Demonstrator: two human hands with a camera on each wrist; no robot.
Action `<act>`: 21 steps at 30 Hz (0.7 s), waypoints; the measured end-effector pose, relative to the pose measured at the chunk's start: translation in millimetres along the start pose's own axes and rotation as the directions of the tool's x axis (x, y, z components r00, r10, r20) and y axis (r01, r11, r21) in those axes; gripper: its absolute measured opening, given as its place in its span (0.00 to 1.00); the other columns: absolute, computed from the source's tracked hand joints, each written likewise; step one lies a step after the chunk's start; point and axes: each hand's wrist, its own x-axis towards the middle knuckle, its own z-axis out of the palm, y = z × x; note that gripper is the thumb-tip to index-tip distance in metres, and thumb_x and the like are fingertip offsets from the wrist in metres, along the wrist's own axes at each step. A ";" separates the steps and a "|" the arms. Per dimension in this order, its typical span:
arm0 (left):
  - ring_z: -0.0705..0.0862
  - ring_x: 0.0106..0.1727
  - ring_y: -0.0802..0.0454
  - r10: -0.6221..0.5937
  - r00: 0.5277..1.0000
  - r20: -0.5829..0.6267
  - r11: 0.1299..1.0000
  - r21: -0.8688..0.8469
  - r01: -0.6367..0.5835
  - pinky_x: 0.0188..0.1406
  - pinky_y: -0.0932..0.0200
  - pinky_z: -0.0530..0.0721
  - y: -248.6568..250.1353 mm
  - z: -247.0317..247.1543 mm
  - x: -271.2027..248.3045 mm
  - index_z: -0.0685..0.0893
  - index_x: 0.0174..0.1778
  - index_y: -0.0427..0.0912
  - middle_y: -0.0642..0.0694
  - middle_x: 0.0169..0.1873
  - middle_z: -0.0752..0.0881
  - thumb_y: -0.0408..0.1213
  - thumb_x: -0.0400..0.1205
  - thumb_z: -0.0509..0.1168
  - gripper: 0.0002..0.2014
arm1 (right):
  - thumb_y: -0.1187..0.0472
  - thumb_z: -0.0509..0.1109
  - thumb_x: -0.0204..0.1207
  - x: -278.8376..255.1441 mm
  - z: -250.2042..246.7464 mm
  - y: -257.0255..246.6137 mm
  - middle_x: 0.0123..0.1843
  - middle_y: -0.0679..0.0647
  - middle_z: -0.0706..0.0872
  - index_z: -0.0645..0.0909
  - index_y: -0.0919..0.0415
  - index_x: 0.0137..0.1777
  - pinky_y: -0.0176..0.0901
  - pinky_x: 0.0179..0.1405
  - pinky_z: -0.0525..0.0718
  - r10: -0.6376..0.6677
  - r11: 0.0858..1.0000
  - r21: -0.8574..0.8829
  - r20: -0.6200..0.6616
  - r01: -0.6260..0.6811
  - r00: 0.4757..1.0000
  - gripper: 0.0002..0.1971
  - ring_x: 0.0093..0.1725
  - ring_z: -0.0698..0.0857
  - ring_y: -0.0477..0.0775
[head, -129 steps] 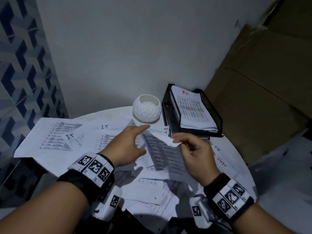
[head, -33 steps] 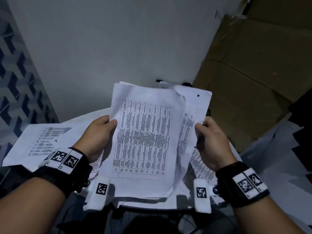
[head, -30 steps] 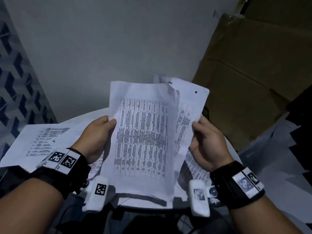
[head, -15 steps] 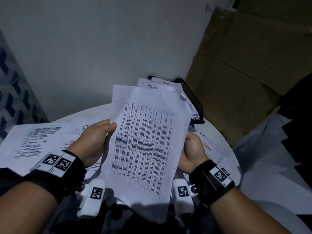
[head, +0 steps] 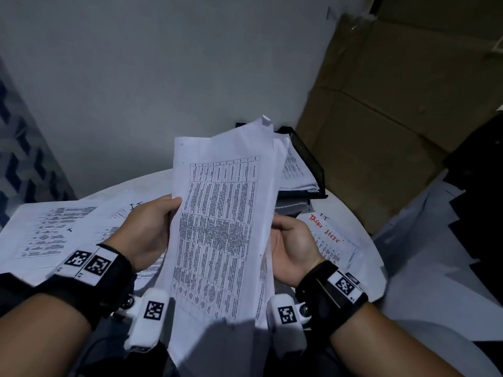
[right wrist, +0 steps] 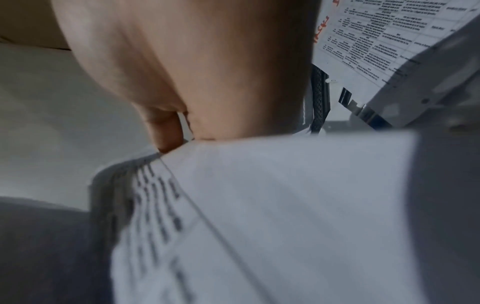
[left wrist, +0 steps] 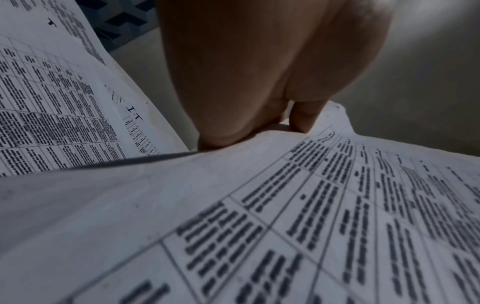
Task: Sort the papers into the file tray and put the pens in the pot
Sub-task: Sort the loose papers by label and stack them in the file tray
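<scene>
The bundle of papers (head: pixel 220 235) stands nearly upright in front of me, above the table and between my 2 hands; its top sheet is a printed grid of small text, and further sheets fan out behind it toward the right. My left hand (head: pixel 148 229) pinches the left edge, thumb on the printed face and the other fingers curled behind, as the left wrist view confirms; my right hand (head: pixel 292 251) cups the right edge from behind and below, its fingers hidden by the sheets, though the right wrist view shows the thumb pressed on the stack, so I judge it a grip too. The black mesh file tray (head: pixel 304 159) sits just behind the bundle at the far right of the round white table (head: pixel 362 240), already holding printed sheets; more loose sheets (head: pixel 51 229) lie spread on the left, some marked "IT", and 1 sheet headed in red (head: pixel 330 246) lies beside my right wrist. I see neither the pot nor any pens here; the bundle may be hiding them.

I judge the step in hand to be squaring and checking this bundle before filing; the sorting is well under way but far from done. The next move calls for reading the heading, evening the splayed edges, then sliding the bundle flat into the matching tier without snagging the sheets already inside; limp paper will buckle if pushed from 1 corner.
</scene>
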 end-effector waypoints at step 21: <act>0.73 0.20 0.48 0.101 0.994 -0.049 0.818 0.573 -0.054 0.29 0.56 0.71 -11.4 -8.4 6.6 0.76 0.32 0.37 0.43 0.18 0.77 0.33 0.85 0.71 0.16 | 0.63 0.70 0.79 21.4 -79.0 -13.2 0.38 0.59 0.84 0.85 0.63 0.50 0.52 0.37 0.83 -0.345 0.863 -0.504 -0.628 -0.027 0.698 0.04 0.34 0.83 0.59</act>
